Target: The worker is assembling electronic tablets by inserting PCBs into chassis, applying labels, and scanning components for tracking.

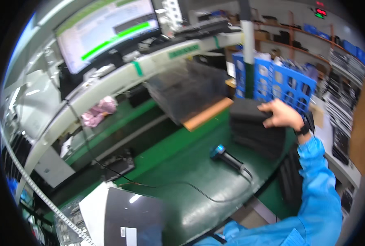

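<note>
At the right of the bench, my right hand (284, 115), in a blue sleeve with a dark band at the wrist, grips the upper right edge of a stack of black foam pads (252, 133). Its thumb and fingers are bent over the top pad, and blur hides how deep they reach. A black handheld barcode scanner (230, 161) with a lit blue head lies on the green mat left of the stack, its cord trailing. My left hand is out of the picture.
A dark flat panel (149, 219) with a white label lies at lower left. Behind are a grey translucent bin (186, 88), a blue slotted crate (291, 86) and a monitor (108, 33) on a shelf. More black foam (289, 180) stands below the bench's right edge. A cable crosses the mat.
</note>
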Available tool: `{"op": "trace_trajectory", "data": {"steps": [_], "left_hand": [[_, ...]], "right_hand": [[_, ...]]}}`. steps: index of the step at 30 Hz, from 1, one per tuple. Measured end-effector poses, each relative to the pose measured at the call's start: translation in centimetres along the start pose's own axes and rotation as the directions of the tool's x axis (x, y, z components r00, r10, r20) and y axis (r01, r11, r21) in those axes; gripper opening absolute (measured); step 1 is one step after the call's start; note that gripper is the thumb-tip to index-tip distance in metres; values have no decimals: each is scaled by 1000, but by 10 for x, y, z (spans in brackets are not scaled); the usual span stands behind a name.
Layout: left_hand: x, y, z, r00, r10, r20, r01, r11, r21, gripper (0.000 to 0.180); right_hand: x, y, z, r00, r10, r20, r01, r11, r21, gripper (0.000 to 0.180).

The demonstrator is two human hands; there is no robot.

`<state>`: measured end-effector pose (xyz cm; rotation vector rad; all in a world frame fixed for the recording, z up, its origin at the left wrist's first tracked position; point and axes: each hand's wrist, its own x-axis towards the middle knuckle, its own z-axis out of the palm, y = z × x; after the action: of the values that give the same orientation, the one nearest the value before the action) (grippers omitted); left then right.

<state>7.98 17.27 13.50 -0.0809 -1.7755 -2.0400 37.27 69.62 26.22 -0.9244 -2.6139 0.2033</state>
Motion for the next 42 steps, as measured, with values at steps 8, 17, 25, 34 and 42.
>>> {"op": "trace_trajectory", "data": {"steps": [8,17,25,34,42], "left_hand": [[24,3,-11,996,60,71,-63,997,46,36],[48,18,-11,988,-46,149,92,942,-323,54],[33,-24,-32,845,382,375,-337,924,-183,54],[43,-32,6,59,471,880,-689,657,-305,29],[28,-56,-3,214,6,977,-728,668,156,12]], "right_hand": [[-12,4,3,961,12,-276,-16,1000,-12,45],[-97,-228,131,656,-609,-446,671,741,-26,21],[-117,-251,225,931,-207,302,-238,283,929,45],[-73,-187,221,774,-204,600,-536,-715,449,34],[-90,-210,233,751,131,647,-640,-93,762,16]]}}
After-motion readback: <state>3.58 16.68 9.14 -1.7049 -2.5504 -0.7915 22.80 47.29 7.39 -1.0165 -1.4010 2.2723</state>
